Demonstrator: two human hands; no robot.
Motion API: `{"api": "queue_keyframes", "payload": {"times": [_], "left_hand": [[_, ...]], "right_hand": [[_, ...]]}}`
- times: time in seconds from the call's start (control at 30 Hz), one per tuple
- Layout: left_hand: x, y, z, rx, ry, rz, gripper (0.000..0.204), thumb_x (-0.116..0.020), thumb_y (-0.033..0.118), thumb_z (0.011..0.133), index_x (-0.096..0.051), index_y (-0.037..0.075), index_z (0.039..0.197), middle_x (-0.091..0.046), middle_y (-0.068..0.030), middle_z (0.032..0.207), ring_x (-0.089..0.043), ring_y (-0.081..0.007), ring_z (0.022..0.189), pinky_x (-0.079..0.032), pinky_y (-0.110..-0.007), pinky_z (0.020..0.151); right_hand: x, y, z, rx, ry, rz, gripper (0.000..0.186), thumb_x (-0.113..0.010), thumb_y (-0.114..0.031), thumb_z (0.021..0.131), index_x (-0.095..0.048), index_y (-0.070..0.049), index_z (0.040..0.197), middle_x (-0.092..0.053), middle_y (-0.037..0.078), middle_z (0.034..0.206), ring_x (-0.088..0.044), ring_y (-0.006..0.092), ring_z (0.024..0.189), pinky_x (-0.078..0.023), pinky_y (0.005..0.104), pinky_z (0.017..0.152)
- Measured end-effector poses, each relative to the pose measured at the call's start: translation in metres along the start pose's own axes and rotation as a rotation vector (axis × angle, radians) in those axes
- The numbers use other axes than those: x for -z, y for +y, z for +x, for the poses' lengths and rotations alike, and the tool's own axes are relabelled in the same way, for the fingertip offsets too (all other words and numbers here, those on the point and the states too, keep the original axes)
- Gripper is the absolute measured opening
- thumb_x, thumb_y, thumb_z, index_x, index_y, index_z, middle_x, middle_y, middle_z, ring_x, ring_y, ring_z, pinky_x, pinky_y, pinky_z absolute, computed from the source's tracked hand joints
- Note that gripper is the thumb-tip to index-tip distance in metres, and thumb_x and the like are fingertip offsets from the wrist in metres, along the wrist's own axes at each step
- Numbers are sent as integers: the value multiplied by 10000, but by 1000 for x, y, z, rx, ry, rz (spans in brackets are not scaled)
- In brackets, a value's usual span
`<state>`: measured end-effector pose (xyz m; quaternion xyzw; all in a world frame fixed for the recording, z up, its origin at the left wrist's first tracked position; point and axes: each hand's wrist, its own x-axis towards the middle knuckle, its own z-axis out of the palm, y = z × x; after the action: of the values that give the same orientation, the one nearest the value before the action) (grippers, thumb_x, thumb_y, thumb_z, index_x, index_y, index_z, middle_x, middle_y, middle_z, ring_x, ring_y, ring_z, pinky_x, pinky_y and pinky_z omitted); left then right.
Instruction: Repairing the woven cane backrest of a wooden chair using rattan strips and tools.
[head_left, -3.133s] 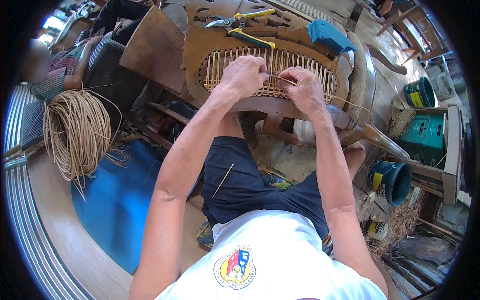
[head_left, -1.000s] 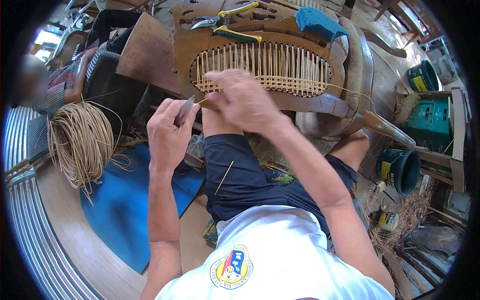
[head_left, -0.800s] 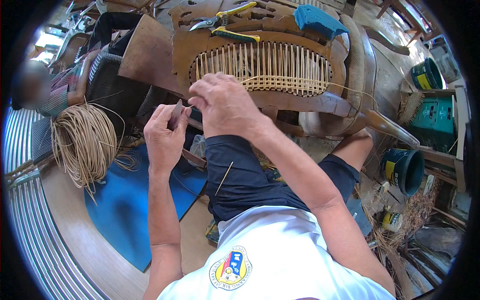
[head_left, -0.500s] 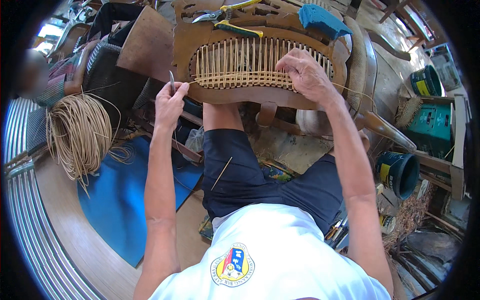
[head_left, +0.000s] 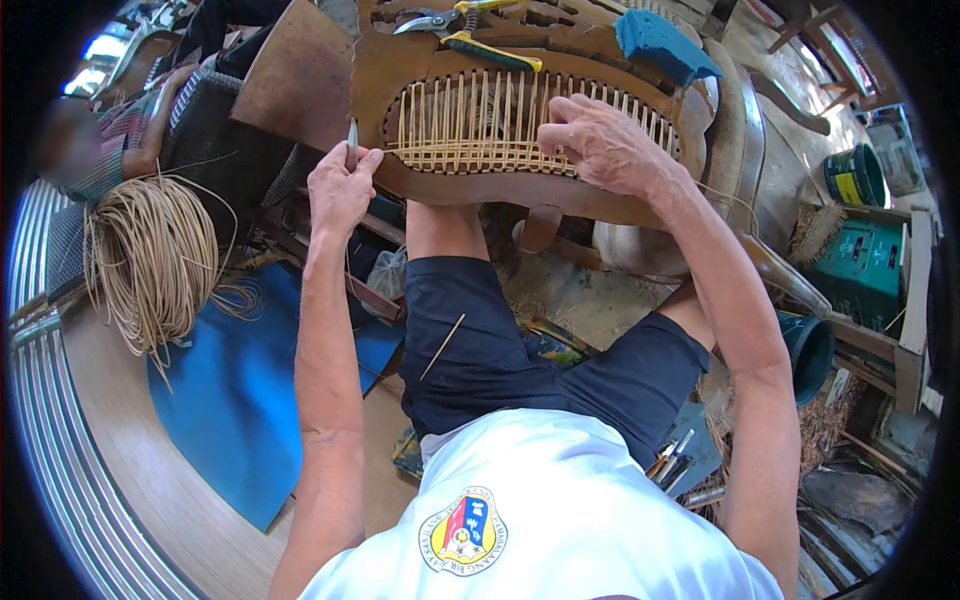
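- Blue mat [head_left: 235, 410]: lower left of the frame, flat on the floor beside the person's left leg.
- Chair frame [head_left: 400, 70]: carved brown wood, top centre, lying across the person's knees; its opening is filled with upright pale cane strands.
- Cane panel [head_left: 480, 125]: inside the frame opening, upper centre; a few crosswise strands run along its lower edge, the rest stand as a row of uprights.
- Cane coil [head_left: 150, 260]: a loose bundle of pale strands at the left, partly on the mat's upper edge, well apart from both hands.
- Green crate [head_left: 862, 270]: right edge of the frame, with a dark bucket [head_left: 808, 350] just below it.
- Blue sponge [head_left: 660, 42]: top right of centre, resting on the frame's upper rail.
- Right hand [head_left: 605, 145]: upper centre-right, lying on the right part of the panel, fingers curled down among the strands; whether it pinches a strand I cannot tell.
- Left hand [head_left: 340, 190]: upper centre-left, just beside the frame's left edge, clenched around a thin metal tool [head_left: 352, 143] whose tip stands up above the fist.
- Pliers [head_left: 470, 28]: yellow handles, top centre, lying on the frame above the panel, apart from both hands.
- Cane scrap [head_left: 442, 346]: a short strand lying slanted on the dark shorts, centre of the frame.
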<state>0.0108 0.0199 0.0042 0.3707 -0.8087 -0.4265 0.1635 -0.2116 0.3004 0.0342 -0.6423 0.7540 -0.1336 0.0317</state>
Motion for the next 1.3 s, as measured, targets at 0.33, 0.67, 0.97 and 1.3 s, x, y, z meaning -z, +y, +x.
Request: {"api": "queue_keyframes", "payload": {"times": [0.33, 0.67, 0.97, 1.3], "left_hand": [[-1, -5, 3, -54, 67, 70, 230, -772, 241, 950, -732, 15, 940, -642, -28, 691, -559, -109, 581, -492, -308, 596], [49, 66, -75, -215, -129, -98, 141, -770, 176, 974, -752, 36, 979, -568, 77, 721, -440, -12, 562, -323, -222, 496], [35, 80, -62, -293, -114, 133, 329, -661, 320, 1037, -679, -5, 983, -614, -51, 713, -589, -196, 668, -462, -354, 655], [-32, 97, -20, -380, -245, 577, 266, -542, 301, 1043, -685, 80, 1087, -729, -225, 947, -693, -450, 938, -531, -539, 824]], "right_hand": [[-9, -2, 13, 0, -29, -57, 75, -637, -50, 905, -576, -87, 881, -518, 100, 958, -558, 298, 978, -455, 432, 885], [-3, -49, 12, -179, 469, 520, 321, -643, -157, 1027, -646, -139, 1347, -709, 68, 1145, -662, 166, 1031, -525, 349, 901], [-9, -58, 21, -242, 451, 1048, 112, -735, -122, 989, -745, -39, 1063, -681, -19, 928, -621, 61, 890, -515, 229, 827], [-38, -10, -23, -638, 608, 817, 88, -740, -137, 964, -755, -68, 1018, -681, -21, 834, -607, 70, 787, -513, 259, 736]]}}
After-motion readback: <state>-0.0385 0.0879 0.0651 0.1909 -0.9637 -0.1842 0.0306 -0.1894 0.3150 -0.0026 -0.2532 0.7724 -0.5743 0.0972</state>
